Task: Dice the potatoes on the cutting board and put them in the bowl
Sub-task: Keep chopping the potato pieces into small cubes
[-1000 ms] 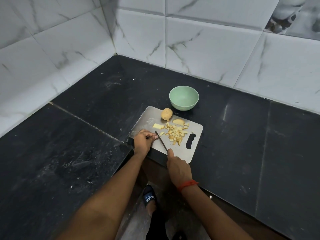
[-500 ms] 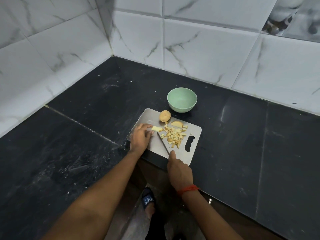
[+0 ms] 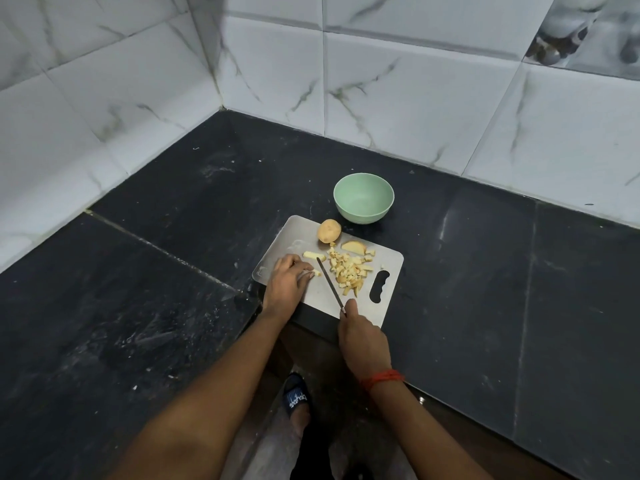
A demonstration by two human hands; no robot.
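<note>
One knife (image 3: pixel 330 285) has its handle hidden in the right hand (image 3: pixel 363 344).

The one camera sits on the person's head and looks forward and steeply down along both outstretched arms (image 3: pixel 225 393) at the dark counter (image 3: pixel 138 306). It is well above the cutting board (image 3: pixel 318 296), which lies just below the middle of the wide-angle picture. The tiled wall (image 3: pixel 415 98) and its corner run across the top, and a sandalled foot (image 3: pixel 294 400) shows near the bottom edge.
</note>
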